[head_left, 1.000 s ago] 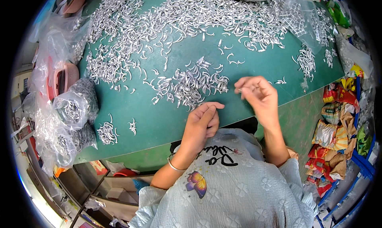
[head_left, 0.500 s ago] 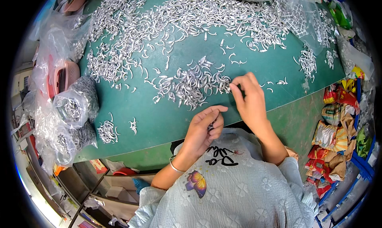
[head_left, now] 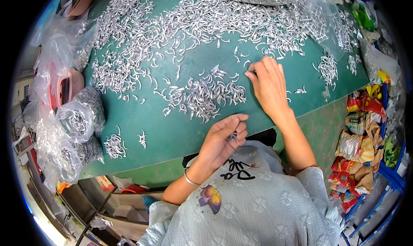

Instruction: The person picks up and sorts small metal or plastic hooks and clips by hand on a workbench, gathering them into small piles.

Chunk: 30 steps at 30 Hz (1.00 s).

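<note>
A green table is strewn with several small curved silver metal parts. A loose heap of them lies in front of me. My left hand is curled near the table's front edge, fingers closed on a few small metal parts. My right hand reaches out over the table to the right of the heap, fingertips pinched together at a part on the surface near the heap's far right side. A thin bracelet is on my left wrist.
A wide band of the same metal parts covers the far table. Clear plastic bags of parts sit at the left edge, another bag at the far right. Colourful packets are piled beside the table on the right.
My right hand has moved away from my body, from near the left hand out to the far right side of the heap. The left hand has stayed near the table edge.
</note>
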Each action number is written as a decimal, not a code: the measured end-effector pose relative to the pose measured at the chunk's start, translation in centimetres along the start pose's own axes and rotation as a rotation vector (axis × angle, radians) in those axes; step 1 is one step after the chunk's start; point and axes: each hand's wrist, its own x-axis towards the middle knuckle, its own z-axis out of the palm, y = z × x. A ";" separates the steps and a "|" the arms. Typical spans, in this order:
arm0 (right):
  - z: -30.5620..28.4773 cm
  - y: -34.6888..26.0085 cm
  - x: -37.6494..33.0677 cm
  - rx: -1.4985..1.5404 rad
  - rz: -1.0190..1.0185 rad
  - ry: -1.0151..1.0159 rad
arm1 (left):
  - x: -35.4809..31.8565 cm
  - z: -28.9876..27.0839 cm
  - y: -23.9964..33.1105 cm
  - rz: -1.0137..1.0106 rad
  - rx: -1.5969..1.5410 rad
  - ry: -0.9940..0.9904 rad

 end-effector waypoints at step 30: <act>-3.6 -1.9 0.9 0.461 -0.015 -0.437 | 1.6 1.0 0.5 0.216 -0.030 0.135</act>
